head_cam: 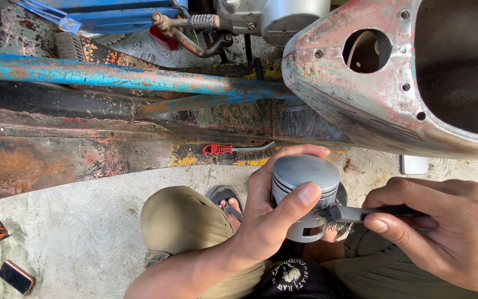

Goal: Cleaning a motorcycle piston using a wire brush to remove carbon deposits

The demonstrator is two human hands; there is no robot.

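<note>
The grey metal piston (pixel 305 191) sits upright in the left hand (pixel 269 213), crown up, above the person's lap between the khaki-clad knees (pixel 181 221). The left hand is clamped on it, fingers curled behind the crown and the thumb pressed across the ring grooves. The right hand (pixel 443 232) is closed around the dark handle of a small wire brush (pixel 355 213), whose bristles touch the piston's skirt just below the rings. The brush could skid off the curved skirt and scrape the left thumb, which lies right beside the bristles; a loose grip could also drop the piston to the concrete floor (pixel 84 221). Further out lie a red-handled wire brush (pixel 233 148), a phone (pixel 16 277), and a rusted scooter body (pixel 372 94).
</note>
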